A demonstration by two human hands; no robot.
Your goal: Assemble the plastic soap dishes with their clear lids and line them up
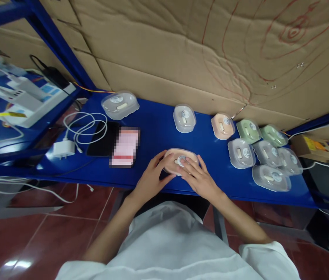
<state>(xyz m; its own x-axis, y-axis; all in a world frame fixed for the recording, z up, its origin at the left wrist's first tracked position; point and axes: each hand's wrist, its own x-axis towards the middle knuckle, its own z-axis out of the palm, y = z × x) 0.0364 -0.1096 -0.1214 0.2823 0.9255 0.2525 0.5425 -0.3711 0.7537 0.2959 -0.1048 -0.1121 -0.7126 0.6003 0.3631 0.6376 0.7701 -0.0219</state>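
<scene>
A pink plastic box with a clear lid [174,161] is on the blue table in front of me, with a round label and a pale tab on the lid. My left hand [153,173] grips its left side, fingers at the far edge and thumb at the near edge. Across the right part of the lid, partly over the label, lie the fingers of my right hand [197,177], holding that side. Nearest beyond my hands is a clear lidded box [184,118]. To the right stands another pink box [223,126].
Farther right are a green box [248,131], a second green box [273,135] and several clear ones. A phone with a blurred screen [125,147], a white charger [64,149] and a larger clear box [120,105] lie left. Cardboard [153,50] walls the back.
</scene>
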